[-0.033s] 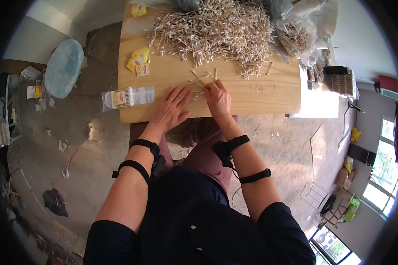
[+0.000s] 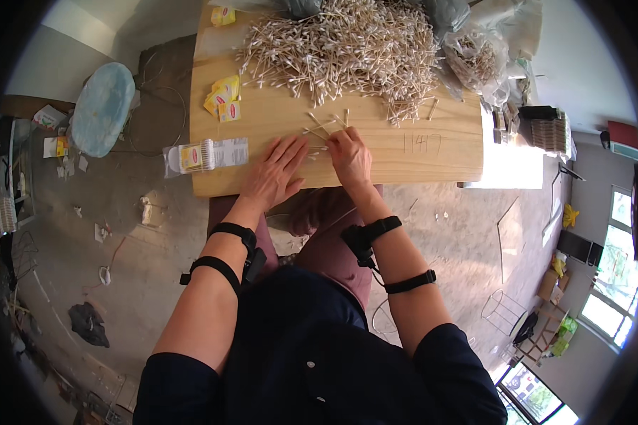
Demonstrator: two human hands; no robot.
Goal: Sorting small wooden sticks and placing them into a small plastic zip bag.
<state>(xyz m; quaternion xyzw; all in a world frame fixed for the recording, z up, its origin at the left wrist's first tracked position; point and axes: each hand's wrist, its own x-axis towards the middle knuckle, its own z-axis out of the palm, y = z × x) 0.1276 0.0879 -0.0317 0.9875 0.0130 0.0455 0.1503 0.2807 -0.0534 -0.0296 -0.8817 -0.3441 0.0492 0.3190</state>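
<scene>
Head view: left hand [image 2: 276, 173] laid flat, fingers spread, on board [image 2: 418, 159], nothing gripped. Right hand [image 2: 349, 157] curled w/ fingertips pinched on few swabs [image 2: 322, 129] just ahead of both hands. Big swab pile [image 2: 347, 49] heaped at far edge. Packed swab box [image 2: 205, 154] seen near left edge, yellow packets [image 2: 223, 95] beyond it.

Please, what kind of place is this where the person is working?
Probably a home or small workshop used for hand packing. A big heap of cotton swabs lies on a light wooden table, a filled clear swab packet rests at its edge, and scraps litter the bare concrete floor.
</scene>
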